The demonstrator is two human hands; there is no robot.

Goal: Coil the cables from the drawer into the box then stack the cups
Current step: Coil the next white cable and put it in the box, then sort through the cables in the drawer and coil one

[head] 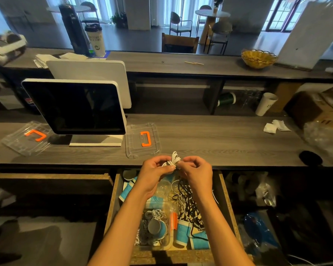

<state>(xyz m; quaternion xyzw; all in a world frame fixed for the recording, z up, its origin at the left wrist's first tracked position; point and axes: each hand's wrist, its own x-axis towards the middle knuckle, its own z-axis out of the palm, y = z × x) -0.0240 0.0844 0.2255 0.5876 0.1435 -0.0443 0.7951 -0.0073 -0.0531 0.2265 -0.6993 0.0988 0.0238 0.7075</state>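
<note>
Nearest: open drawer (112,212) below table edge. Front of it holds a clear box (167,244) w/ grey and white coiled cables inside, an orange piece at its right wall. Beside box, to the right, blue-and-white paper cups (182,234) lying on their sides; more cups toward drawer's back left. Loose tangle of black and white cables (188,206) fills the drawer's middle-right.

Above the drawer, both forearms reach forward. Left hand (155,169) and right hand (195,170) meet just over the table's front edge, fingers curled, both pinching one small white cable bundle (173,160) between them; its loops stick up past the fingertips. Bundle sits between the hands, above the drawer's back, well apart from the box.

On the table (219,143) just beyond the hands: clear lid w/ orange handle (142,140). A second such lid (28,137) at far left. Dark-screened monitor (75,108) between them. Crumpled white tissue (275,126) at right.

Farther: upper shelf w/ wicker basket (258,58) and tall lidded cup (95,40).
</note>
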